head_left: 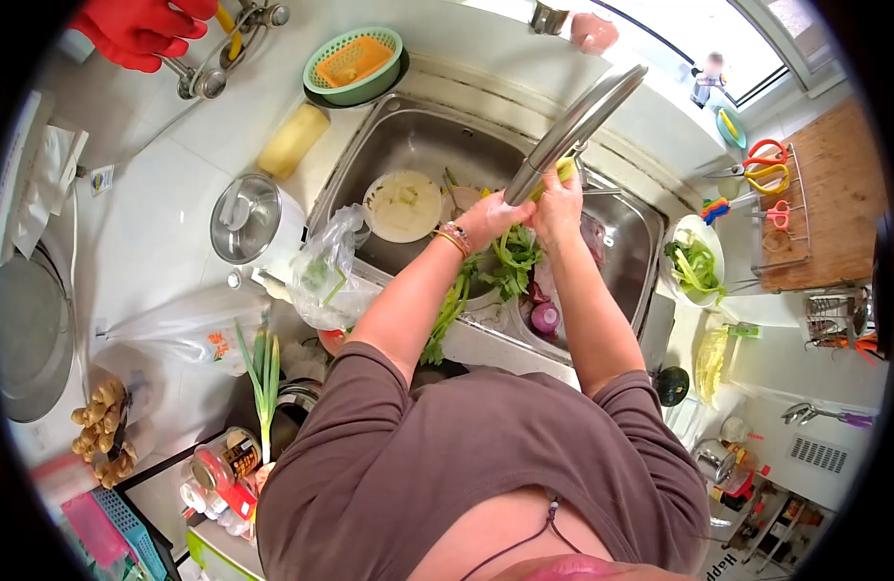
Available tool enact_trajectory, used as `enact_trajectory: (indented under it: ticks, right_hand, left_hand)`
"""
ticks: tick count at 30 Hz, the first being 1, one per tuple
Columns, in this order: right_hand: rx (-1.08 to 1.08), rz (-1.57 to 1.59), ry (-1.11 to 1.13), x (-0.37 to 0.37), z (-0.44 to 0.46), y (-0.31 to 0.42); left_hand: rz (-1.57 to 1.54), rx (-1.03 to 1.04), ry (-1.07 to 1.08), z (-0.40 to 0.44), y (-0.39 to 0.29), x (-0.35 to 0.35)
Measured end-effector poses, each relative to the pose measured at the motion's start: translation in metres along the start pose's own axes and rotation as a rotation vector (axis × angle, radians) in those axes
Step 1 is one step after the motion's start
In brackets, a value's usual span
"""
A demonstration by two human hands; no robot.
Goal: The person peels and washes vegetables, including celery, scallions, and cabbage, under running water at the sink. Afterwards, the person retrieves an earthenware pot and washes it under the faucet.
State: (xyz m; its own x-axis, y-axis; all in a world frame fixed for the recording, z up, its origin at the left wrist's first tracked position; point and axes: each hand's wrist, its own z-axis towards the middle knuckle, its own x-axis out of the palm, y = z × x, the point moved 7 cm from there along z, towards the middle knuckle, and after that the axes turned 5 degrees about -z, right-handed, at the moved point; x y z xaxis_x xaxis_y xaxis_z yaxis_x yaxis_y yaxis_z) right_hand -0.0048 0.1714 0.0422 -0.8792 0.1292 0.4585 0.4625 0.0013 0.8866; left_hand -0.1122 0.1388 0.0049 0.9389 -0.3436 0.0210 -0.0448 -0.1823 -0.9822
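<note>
Both hands are under the tap (573, 126) over the double sink. My left hand (493, 219), wearing bracelets, closes around celery (515, 259) whose leaves hang below; the spout partly covers its fingers. Beside it, my right hand (559, 205) is closed on a pale green stalk end sticking out above the fingers. More leafy stems (452, 315) droop over the sink's front edge beneath my left forearm. In the right basin lies a red onion (545, 318). A white bowl (402, 232) with cloudy water and scraps sits in the left basin.
On the right stands a white bowl of cut green stalks (696, 263). Scissors (767, 153) hang by a cutting board (825, 194). Left of the sink are a clear plastic bag (326, 281), a metal pot (246, 221) and a green basket (355, 92). A spring onion (263, 378) stands lower left.
</note>
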Motion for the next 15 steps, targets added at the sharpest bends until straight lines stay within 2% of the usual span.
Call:
enact_trajectory:
  ticks: [2, 3, 5, 7, 10, 12, 13, 15]
  right_hand:
    - [0.0, 0.01, -0.027, -0.005, 0.0, -0.001]
    - [0.026, 0.033, -0.018, 0.0, -0.008, 0.008]
    - [0.071, 0.14, 0.022, 0.002, -0.008, 0.012]
    - [0.037, 0.124, -0.042, -0.008, -0.005, 0.025]
    - [-0.037, 0.195, -0.187, -0.022, -0.004, 0.074]
    - [-0.096, 0.344, -0.124, -0.026, -0.005, 0.122]
    - [-0.169, 0.337, 0.003, -0.021, -0.01, 0.151]
    - [-0.21, 0.273, -0.019, -0.025, -0.018, 0.184]
  left_hand:
    - [-0.013, -0.088, 0.087, -0.002, -0.002, 0.016]
    - [-0.071, -0.055, 0.011, 0.004, 0.006, 0.016]
    - [0.216, 0.554, -0.085, 0.009, -0.016, 0.016]
    - [0.23, 0.304, 0.007, 0.001, -0.031, 0.019]
    - [0.559, -0.031, 0.195, 0.003, -0.009, 0.019]
    - [0.487, -0.021, 0.17, 0.003, 0.013, 0.011]
    - [0.457, -0.052, 0.153, 0.0, 0.023, 0.005]
    - [0.312, -0.055, 0.113, -0.009, 0.027, -0.005]
